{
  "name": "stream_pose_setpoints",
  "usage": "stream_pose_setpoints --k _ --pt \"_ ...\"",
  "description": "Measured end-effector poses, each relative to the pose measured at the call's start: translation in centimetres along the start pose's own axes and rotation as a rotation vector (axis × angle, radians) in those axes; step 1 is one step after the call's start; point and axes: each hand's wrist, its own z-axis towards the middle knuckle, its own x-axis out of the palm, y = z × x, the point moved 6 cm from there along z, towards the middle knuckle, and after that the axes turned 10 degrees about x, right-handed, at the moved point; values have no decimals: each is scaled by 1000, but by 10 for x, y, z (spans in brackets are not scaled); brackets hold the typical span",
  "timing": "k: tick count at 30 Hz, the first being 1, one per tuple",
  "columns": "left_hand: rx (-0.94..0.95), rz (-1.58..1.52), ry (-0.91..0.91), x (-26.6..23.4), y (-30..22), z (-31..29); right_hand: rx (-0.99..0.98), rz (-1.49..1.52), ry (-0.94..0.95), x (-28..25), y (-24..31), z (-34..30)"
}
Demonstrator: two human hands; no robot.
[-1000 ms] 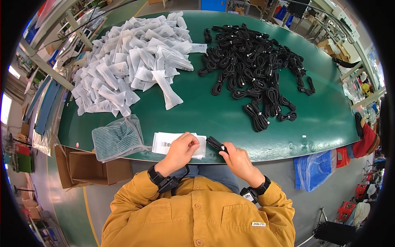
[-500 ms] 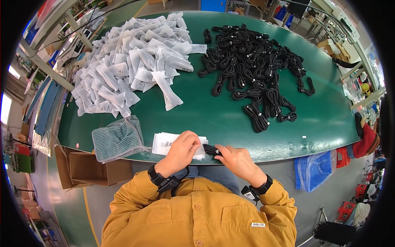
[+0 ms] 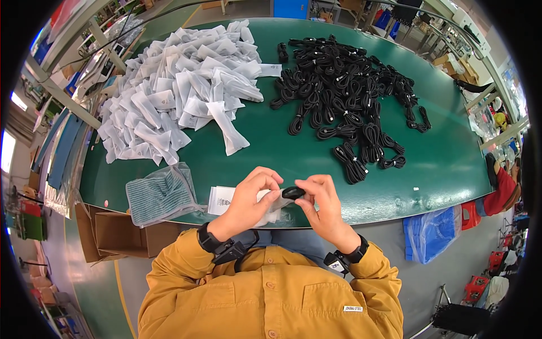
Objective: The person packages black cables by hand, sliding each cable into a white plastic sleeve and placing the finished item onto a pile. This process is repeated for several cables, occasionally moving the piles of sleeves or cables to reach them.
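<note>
Between my hands, just above the near table edge, is a coiled black cable (image 3: pixel 293 192). My right hand (image 3: pixel 324 204) pinches its right end between thumb and fingers. A translucent white bag (image 3: pixel 275 203) is gripped by the fingers of my left hand (image 3: pixel 252 198), its mouth against the cable's left end. How far the cable is inside the bag cannot be made out. Beneath my left hand lies a small stack of flat white bags (image 3: pixel 219 200). Farther off, a large heap of filled white bags (image 3: pixel 180 90) lies at left and a pile of coiled black cables (image 3: pixel 344 90) at right.
A bagged striped blue-grey cloth (image 3: pixel 160 195) lies at the near left of the green table (image 3: pixel 282 135). Below the edge stand an open cardboard box (image 3: pixel 121 231) at left and a blue plastic-lined bin (image 3: pixel 432 233) at right. Metal frame posts (image 3: pixel 65 93) border the left side.
My right hand has brought the cable up and left against the bag. My left hand has lifted a bag from the stack, and both hands have risen slightly.
</note>
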Motion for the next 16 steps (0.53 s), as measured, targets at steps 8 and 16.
stream_pose_setpoints --k 8,16 --pt "-352 -876 -102 8 13 13 -145 89 83 7 22 23" --pt "-354 -905 -86 -10 23 9 300 615 37 3 -30 21"
